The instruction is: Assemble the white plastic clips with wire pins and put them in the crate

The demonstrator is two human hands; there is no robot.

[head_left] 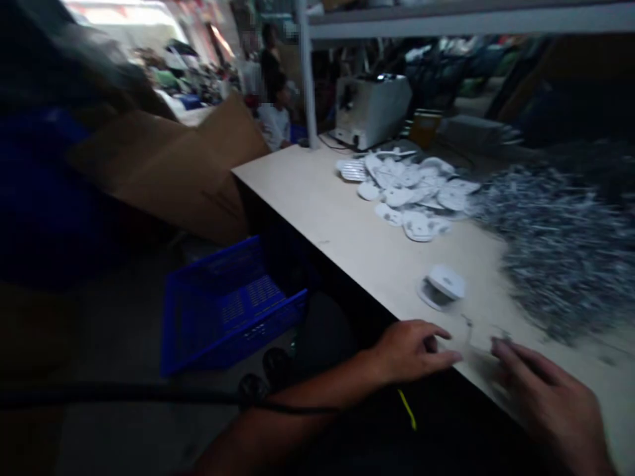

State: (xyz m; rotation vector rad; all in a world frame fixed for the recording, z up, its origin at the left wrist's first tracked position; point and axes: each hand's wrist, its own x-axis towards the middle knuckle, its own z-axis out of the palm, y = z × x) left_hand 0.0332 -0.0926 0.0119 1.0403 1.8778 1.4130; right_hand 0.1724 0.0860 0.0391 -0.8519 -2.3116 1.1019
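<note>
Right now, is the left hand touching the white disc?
Apart. The head view shows a strip of bare table between the left hand and the white disc.

A blue basket (228, 307), white plastic pieces (411, 192), a pale beige table (337, 211).

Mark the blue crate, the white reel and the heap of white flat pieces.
blue crate (233, 336): head view, near side wall.
white reel (445, 283): head view, top face.
heap of white flat pieces (414, 192): head view, middle of the heap.
</note>
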